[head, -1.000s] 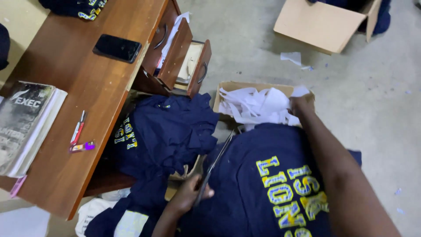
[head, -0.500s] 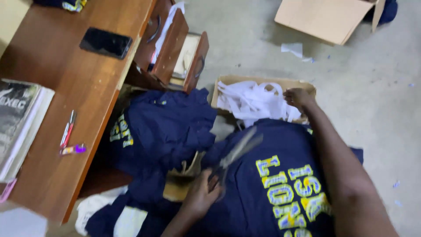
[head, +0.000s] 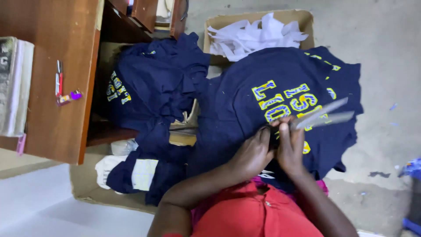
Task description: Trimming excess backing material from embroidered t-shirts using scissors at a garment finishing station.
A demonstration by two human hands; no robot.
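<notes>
Both hands meet over the person's lap. The left hand (head: pixel 251 154) is curled, its fingers closed around the handle end of a pair of scissors (head: pixel 322 116); the right hand (head: pixel 290 147) is closed on the same handles from the other side. The 2 blades stand slightly parted and point away to the right, lying just above the navy shirt (head: pixel 280 109) with yellow lettering that is draped over the lap. Whether any cloth is pinched between the fingers cannot be told.

Risks noted:
1. The blades lie close over the printed lettering. A slip or an early closing could, in my judgement, nick the print or the cloth beneath it.
2. Both hands crowd the handles, with fingers near the pivot. A pinched finger appears possible if the grip shifts.
3. The shirt hangs loose and folded; a hidden layer could slide between the blades unnoticed.
4. A second heap of navy shirts (head: pixel 151 92) lies just beside the lap, touching the worked shirt, and could be snagged.

A cardboard box of white scraps (head: pixel 258 37) stands beyond the shirt on the floor. Pens (head: pixel 59 81) and a book (head: pixel 15 85) lie on the wooden surface (head: pixel 52 131) to the left, well apart from the hands.
</notes>
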